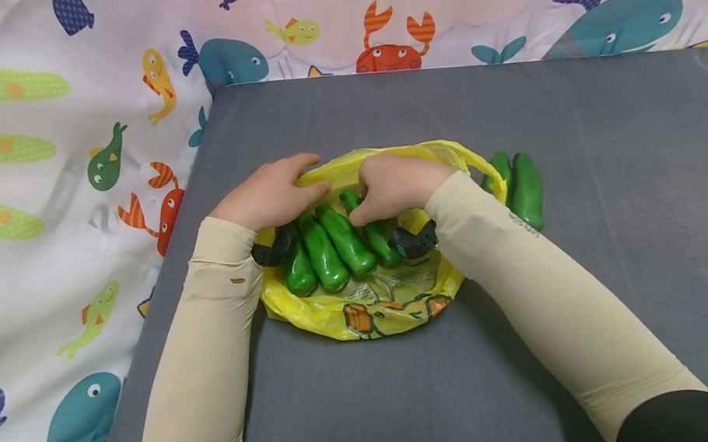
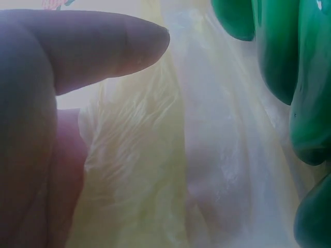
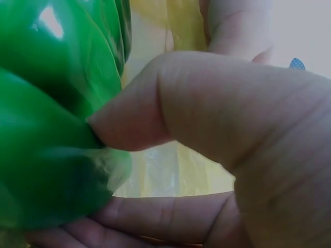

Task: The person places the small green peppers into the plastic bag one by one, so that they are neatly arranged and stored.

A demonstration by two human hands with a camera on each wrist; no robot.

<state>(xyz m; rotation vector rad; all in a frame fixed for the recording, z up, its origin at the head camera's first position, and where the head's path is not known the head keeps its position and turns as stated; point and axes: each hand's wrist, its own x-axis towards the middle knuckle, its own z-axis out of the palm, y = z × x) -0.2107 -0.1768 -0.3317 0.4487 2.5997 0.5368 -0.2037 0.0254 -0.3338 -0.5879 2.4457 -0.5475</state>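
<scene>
Centrally, on a grey mat [image 1: 608,208], a yellow plastic bag [image 1: 369,305] is laid open, with a row of green peppers [image 1: 330,249] held inside it and two more peppers [image 1: 522,187] left just beside its right edge. The bag's far rim is pinched by the left hand [image 1: 271,192], thumb [image 2: 103,39] and fingers curled over the thin film. One pepper in the bag is gripped by the right hand [image 1: 393,182], its thumb [image 3: 134,124] pressed against the glossy green skin and the fingers curled beneath.
</scene>
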